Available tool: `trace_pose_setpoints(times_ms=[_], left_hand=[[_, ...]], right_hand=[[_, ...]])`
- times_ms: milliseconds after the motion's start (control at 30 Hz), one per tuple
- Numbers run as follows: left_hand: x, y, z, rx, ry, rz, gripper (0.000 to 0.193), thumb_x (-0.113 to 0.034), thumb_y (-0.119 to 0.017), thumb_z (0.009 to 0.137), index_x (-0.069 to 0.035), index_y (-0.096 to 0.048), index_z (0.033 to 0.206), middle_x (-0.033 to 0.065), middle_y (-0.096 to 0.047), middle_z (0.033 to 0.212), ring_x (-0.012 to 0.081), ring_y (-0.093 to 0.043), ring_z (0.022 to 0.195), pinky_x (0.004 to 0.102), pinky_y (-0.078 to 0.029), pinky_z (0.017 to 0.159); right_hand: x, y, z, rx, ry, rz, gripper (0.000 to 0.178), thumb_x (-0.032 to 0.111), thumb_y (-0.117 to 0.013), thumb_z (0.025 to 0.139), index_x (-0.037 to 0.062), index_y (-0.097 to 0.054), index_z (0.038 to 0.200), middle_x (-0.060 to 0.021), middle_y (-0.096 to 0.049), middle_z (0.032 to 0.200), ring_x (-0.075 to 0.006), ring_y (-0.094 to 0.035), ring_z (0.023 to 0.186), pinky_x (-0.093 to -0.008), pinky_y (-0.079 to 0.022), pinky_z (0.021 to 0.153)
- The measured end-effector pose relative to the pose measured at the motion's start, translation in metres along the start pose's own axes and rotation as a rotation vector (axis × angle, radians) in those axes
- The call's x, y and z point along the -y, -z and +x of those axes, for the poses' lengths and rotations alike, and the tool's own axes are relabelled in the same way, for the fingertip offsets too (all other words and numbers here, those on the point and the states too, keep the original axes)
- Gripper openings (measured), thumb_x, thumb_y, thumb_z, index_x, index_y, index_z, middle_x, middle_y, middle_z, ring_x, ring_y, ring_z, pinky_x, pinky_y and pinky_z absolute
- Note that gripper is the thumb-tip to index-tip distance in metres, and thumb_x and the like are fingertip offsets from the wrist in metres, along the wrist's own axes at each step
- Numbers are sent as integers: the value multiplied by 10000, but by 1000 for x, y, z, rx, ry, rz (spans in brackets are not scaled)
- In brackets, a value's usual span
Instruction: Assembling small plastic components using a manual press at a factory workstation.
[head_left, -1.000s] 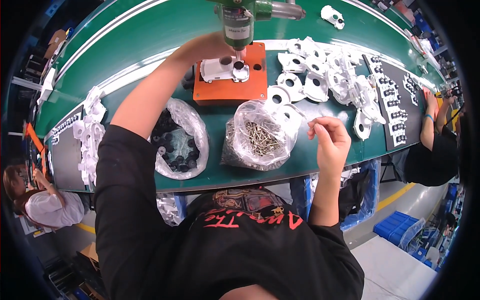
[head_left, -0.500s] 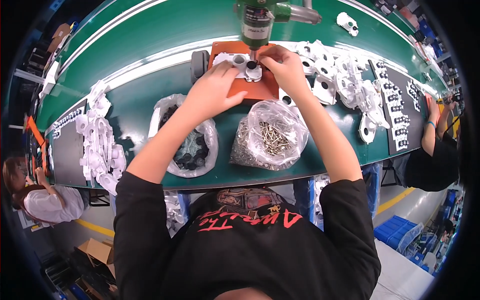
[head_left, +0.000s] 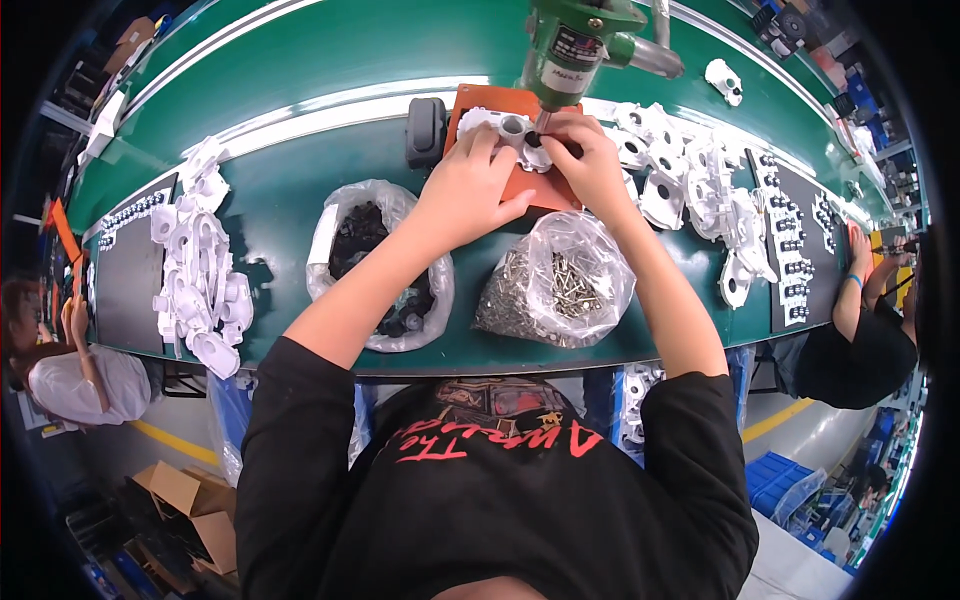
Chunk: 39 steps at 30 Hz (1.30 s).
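- Left hand (head_left: 468, 190) lies palm-down on the white moulded plastic housing (head_left: 503, 133), fingers curled over its near edge, pressing it onto the orange flat fixture block (head_left: 470, 100).
- Right hand (head_left: 588, 160) is closed, fingertips pinched at the housing right under the tool tip; what is pinched is too small to tell.
- Green hanging power screwdriver (head_left: 575, 45) hangs upright above the housing, its bit down between the two hands.
- Fixture block sits on the green bench (head_left: 300, 60), at the far middle.
- Black boxy part (head_left: 425, 130) stands just left of the block, touching or nearly touching it.
- Clear bag of silver screws (head_left: 555, 285) lies near the bench's front edge, under the right forearm.
- Clear bag of black parts (head_left: 365, 240) lies just left of it, partly under the left forearm.
- Pile of white housings (head_left: 690, 180) lies right of the block; another white pile (head_left: 200, 270) lies far left.
- Another person's arm (head_left: 860, 290) reaches the bench at far right.
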<state>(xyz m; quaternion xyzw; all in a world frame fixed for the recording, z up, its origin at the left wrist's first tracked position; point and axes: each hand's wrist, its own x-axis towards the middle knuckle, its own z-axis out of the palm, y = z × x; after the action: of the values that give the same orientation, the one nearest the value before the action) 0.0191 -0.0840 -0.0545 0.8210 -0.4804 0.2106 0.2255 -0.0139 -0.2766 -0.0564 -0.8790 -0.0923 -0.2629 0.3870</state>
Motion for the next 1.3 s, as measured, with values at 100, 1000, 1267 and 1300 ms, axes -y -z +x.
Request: trace_pose_setpoints(times_ms=[100,1000,1267,1300], left_hand=[[0,-1,0,-20,2,-14,472,-353,-686,721,21,-526,962,243,-487,1083,394,-507,1042,419,-448,899],[1,-1,-7,-66,-20,-18,599,-442,-693,702,12,-524,1055,250,-468,1149,399,-478,1114,418,-425,940],[7,3,-17,-43,8,20,603,-397,-786,586,-12,-529,973,207,-490,1094,388,-466,1113,441,-401,964],[5,3,-15,-28,-6,18,611,-410,-779,593,-13,-528,983,206,-491,1094,390,-460,1120,446,-396,965]], right_hand=[[3,8,-2,21,156,-134,238,50,-614,749,21,-646,983,-97,-633,992,-268,-537,952,-370,-429,850],[14,180,109,-403,-98,623,314,94,-389,939,-37,-496,1203,-137,-583,1141,-179,-553,1056,-251,-468,801],[111,130,204,-111,51,72,414,357,-390,891,19,-523,1089,-175,-552,1014,-263,-542,1001,-414,-394,930],[113,135,202,-104,35,78,432,373,-384,895,23,-506,1118,-177,-543,1026,-272,-526,1016,-424,-370,943]])
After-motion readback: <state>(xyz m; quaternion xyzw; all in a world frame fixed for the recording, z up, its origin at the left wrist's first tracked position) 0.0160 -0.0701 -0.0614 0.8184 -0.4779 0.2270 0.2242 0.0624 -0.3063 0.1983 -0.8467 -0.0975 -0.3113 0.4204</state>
